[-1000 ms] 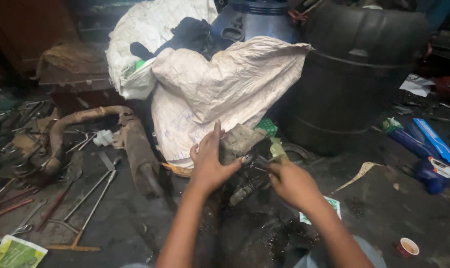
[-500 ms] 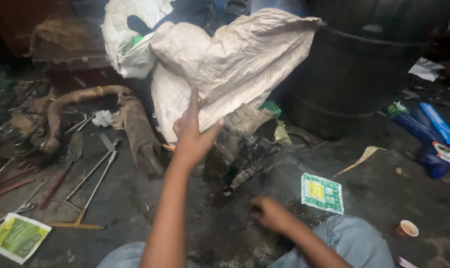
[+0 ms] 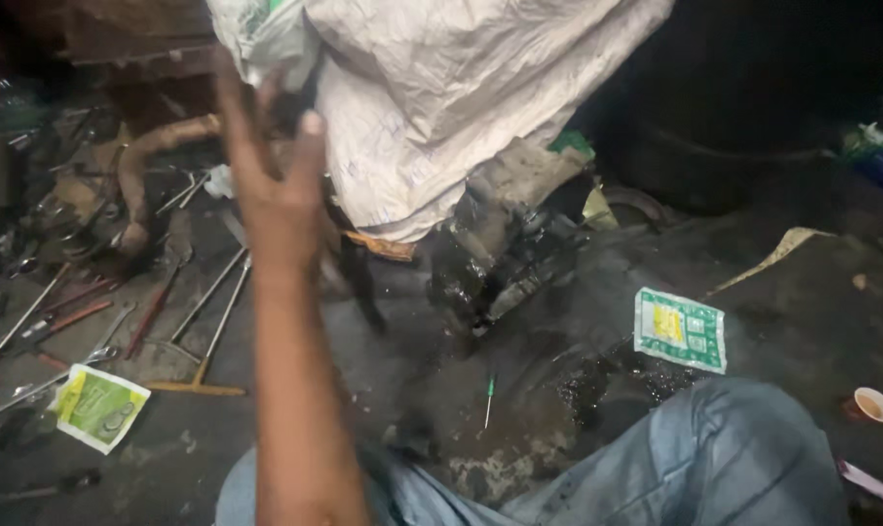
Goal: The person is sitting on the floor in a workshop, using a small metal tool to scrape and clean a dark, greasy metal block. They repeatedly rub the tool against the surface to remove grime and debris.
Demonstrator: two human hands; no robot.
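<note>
The left hand (image 3: 271,185) is up in the air with its fingers (image 3: 235,112) spread wide apart, and it holds nothing. It is raised in front of the big white sack (image 3: 441,107), near the sack's left edge, and I cannot tell if the fingertips touch the cloth. The right hand is not in the picture at all. Just under the sack, near the middle of the floor, sits a dark, greasy engine part (image 3: 514,244). It looks black and wet with oil, and no hand is on it now. A dirty rag or a bit of card lies on top of it. The floor (image 3: 578,321) around it is stained and shiny with oil. A small green screwdriver (image 3: 489,397) lies on the floor in front of the part, close to the person's knee in blue jeans (image 3: 714,458). To the right of the part lies a green and yellow packet (image 3: 680,329), and a small cup (image 3: 872,403) stands near the right edge of the floor. Toward the left edge lie many long metal tools (image 3: 207,302) and another green packet (image 3: 98,407). A big dark barrel (image 3: 753,107) stands behind, at the top right. As far as I can judge, the work on the greasy part is not finished: it is still dirty, it stands alone, and the tools lie unused.
</note>
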